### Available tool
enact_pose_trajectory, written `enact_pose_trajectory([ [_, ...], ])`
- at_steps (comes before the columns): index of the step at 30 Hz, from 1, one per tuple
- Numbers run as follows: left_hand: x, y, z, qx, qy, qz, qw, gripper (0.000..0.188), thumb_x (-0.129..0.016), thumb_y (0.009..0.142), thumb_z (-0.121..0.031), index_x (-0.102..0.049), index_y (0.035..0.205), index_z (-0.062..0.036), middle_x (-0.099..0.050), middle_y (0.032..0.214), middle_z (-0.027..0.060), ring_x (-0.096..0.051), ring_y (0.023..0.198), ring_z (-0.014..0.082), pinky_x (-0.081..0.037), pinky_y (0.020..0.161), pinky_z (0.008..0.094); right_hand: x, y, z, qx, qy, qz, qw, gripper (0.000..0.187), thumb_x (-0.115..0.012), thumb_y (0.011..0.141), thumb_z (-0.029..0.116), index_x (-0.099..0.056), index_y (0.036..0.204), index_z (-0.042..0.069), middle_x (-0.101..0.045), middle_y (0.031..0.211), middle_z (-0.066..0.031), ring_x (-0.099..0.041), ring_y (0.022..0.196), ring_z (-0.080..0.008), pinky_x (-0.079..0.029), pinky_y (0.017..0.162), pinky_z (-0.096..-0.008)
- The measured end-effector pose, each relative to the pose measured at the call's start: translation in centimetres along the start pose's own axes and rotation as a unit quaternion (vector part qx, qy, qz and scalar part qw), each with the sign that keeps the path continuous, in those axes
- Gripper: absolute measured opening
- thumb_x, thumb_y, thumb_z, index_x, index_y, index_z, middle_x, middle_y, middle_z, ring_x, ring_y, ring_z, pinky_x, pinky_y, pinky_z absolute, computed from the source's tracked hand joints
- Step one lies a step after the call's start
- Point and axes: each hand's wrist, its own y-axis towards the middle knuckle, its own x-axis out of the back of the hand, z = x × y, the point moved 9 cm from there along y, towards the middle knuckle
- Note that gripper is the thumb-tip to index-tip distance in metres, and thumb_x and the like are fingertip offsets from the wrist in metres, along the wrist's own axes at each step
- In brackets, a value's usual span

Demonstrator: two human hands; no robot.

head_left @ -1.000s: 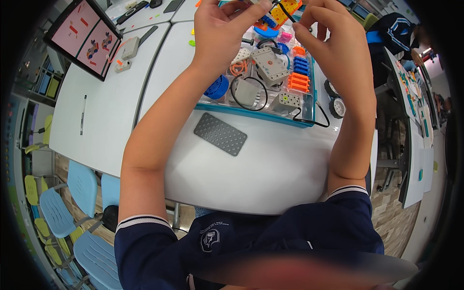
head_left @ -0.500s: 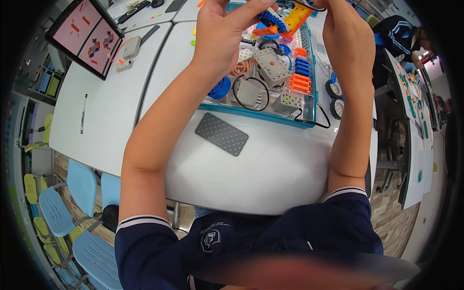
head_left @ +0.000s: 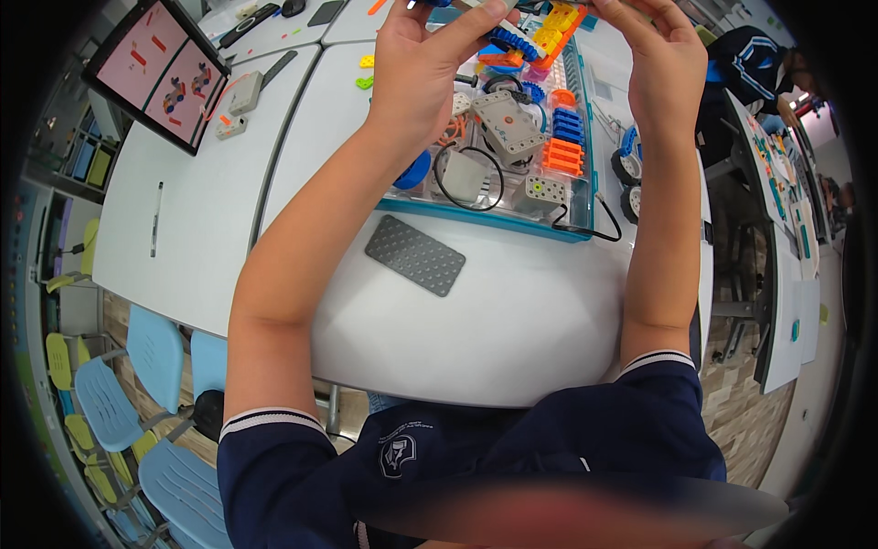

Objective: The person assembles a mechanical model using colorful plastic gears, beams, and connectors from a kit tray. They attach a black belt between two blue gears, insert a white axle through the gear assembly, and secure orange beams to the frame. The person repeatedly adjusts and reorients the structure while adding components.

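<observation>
At the top edge, my left hand point(head_left: 422, 69) is closed round a plastic building-piece model point(head_left: 560, 29) with yellow and orange parts and a blue toothed wheel point(head_left: 515, 41). My right hand point(head_left: 666, 64) is at the model's right end, thumb and fingers bent together. What they pinch is cut off by the frame and cannot be made out. Below the model stands a teal-rimmed parts tray point(head_left: 512, 222). In it lie a grey electronic block point(head_left: 508, 123), a smaller grey block point(head_left: 540, 194), black cables, and blue point(head_left: 567, 124) and orange point(head_left: 562, 156) pieces.
A grey studded plate point(head_left: 416, 254) lies on the white table before the tray. Wheels point(head_left: 629, 169) stand right of it. To the left are a tablet point(head_left: 160, 73) with a building picture, grey blocks point(head_left: 242, 94) and a pen point(head_left: 157, 220). Another person point(head_left: 745, 73) is at the far right.
My right hand has shifted slightly, its fingers spreading a little more at the top edge. The model has moved slightly to the right and tilted in my left hand.
</observation>
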Motion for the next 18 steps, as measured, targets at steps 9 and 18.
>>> enact_pose_trajectory([
  [9, 0.1, -0.5, 3.0, 0.076, 0.025, 0.047, 0.996, 0.035, -0.066, 0.094, -0.017, -0.052, 0.121, -0.0009, -0.065, 0.112, 0.0134, -0.066, 0.109, 0.0242, -0.053, 0.098, 0.0369, -0.8, 0.3, -2.1, -0.028, 0.171, 0.065, 0.983, 0.014, -0.066, 0.090, 0.001, -0.062, 0.103, -0.003, -0.069, 0.099, -0.0130, -0.066, 0.091, -0.0186, -0.053, 0.084, -0.0288],
  [18, 3.3, 0.4, 5.7, 0.217, -0.118, -0.017, 0.969, 0.043, -0.064, 0.095, -0.020, -0.048, 0.127, 0.0036, -0.065, 0.112, 0.0173, -0.066, 0.109, 0.0246, -0.056, 0.095, 0.0343, -4.0, -1.2, -1.0, -0.051, 0.117, 0.326, 0.937, 0.015, -0.069, 0.089, 0.007, -0.060, 0.101, 0.004, -0.067, 0.094, -0.0074, -0.064, 0.091, -0.0145, -0.049, 0.085, -0.0245],
])
